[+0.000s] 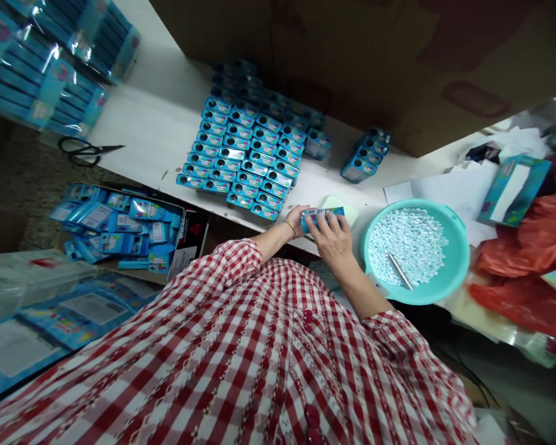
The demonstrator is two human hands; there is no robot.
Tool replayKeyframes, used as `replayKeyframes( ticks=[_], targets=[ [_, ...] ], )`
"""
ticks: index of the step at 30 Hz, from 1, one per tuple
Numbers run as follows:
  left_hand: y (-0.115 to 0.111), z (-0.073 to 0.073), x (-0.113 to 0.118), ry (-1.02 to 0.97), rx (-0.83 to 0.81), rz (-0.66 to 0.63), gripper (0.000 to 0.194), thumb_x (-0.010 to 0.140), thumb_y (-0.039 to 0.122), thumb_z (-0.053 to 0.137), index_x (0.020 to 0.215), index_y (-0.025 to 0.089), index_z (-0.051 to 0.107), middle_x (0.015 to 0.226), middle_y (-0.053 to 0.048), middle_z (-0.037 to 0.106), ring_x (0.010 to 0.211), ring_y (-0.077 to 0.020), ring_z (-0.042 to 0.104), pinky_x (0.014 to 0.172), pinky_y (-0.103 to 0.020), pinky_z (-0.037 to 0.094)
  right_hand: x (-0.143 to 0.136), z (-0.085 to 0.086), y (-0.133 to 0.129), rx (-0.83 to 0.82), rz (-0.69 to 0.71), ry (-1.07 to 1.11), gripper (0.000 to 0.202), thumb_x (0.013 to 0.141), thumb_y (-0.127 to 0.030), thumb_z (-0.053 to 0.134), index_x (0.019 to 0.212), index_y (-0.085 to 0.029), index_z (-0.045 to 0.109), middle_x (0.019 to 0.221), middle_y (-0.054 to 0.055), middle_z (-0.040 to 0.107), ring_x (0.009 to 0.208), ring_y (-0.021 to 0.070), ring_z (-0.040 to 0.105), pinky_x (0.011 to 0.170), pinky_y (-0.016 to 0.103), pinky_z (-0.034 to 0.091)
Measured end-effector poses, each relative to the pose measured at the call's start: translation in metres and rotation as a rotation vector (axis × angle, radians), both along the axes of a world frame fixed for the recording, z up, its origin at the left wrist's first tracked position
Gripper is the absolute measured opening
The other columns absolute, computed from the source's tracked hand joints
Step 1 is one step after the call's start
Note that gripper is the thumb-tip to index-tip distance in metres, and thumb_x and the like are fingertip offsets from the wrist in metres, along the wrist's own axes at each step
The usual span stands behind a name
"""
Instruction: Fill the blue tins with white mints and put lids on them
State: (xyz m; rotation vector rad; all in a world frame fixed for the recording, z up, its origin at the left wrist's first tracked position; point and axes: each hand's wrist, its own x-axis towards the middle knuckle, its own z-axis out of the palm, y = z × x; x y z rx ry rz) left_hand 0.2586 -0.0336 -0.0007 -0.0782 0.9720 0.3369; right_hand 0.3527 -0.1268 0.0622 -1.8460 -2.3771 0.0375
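Note:
A small blue printed box (336,212) is held between my two hands at the table's front edge. My left hand (296,221), with a bracelet at the wrist, grips its left end. The fingers of my right hand (334,242) bend over its front and top. Behind the box a pale green flat object (350,213) lies partly hidden on the table. Just left of my hands stand tight rows of like blue boxes (245,159), each with a dark round hole. To the right sits a turquoise basin (458,259) full of small pale tablets (410,238), a metal scoop-like tool (400,271) lying on them.
A short separate row of boxes (365,154) stands before a large cardboard carton (343,55). Black scissors (87,152) lie at the left edge. An open carton of loose blue boxes (120,225) is below. Wrapped packs (41,74) and red plastic bags (528,241) flank the table.

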Motion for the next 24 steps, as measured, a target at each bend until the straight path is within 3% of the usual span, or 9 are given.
replayKeyframes(
  ticks=[7,20,24],
  targets=[
    [-0.001,-0.014,0.003,0.016,0.005,-0.019,0.034,0.090,0.023,0.040,0.110,0.007,0.062,0.069,-0.007,0.068,0.047,-0.0119,0.057,0.049,-0.021,0.043,0.003,-0.001,-0.002,-0.033,0.072,-0.038,0.041,0.091,-0.014,0.034,0.128,-0.022,0.050,0.114,0.012,0.059,0.109,0.0259,0.044,0.090,0.042,0.030],
    [-0.002,-0.001,0.010,-0.028,-0.042,-0.028,0.026,0.089,0.022,0.043,0.097,0.010,0.064,0.065,-0.006,0.065,0.048,-0.0125,0.058,0.045,-0.021,0.040,0.005,0.011,-0.010,-0.004,0.023,-0.106,0.041,0.092,-0.017,0.037,0.131,-0.026,0.049,0.108,0.011,0.060,0.105,0.0262,0.043,0.086,0.040,0.029],
    [-0.003,-0.002,0.013,-0.071,-0.058,0.012,0.026,0.089,0.020,0.041,0.089,0.008,0.064,0.058,-0.006,0.062,0.048,-0.0136,0.057,0.049,-0.023,0.043,0.013,0.014,-0.012,-0.017,-0.078,-0.037,0.042,0.090,-0.018,0.042,0.129,-0.028,0.050,0.110,0.010,0.059,0.102,0.0262,0.044,0.086,0.041,0.030]
  ],
)
